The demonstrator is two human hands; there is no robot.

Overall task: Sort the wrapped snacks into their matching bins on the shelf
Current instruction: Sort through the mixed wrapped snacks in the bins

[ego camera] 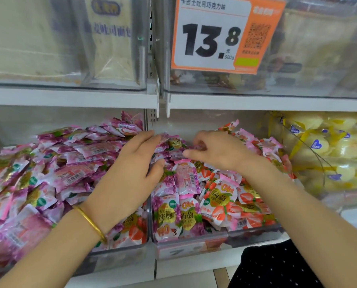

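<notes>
Now my left hand (131, 173) presses straight-fingered on purple packets (169, 146) heaped in the strawberry bin (256, 233). My right hand (221, 150) seems to curl its grip round them. A clear bin wall (150, 225) stands before the purple bin (115, 256).

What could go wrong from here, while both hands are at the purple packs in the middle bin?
1. The purple packs lie loose between the left hand and right hand; some may slip back among the red packs when scooped.
2. The left bin is heaped high, so added packs may slide over its front wall.
3. A red pack sits low in the left bin and could be overlooked.
</notes>
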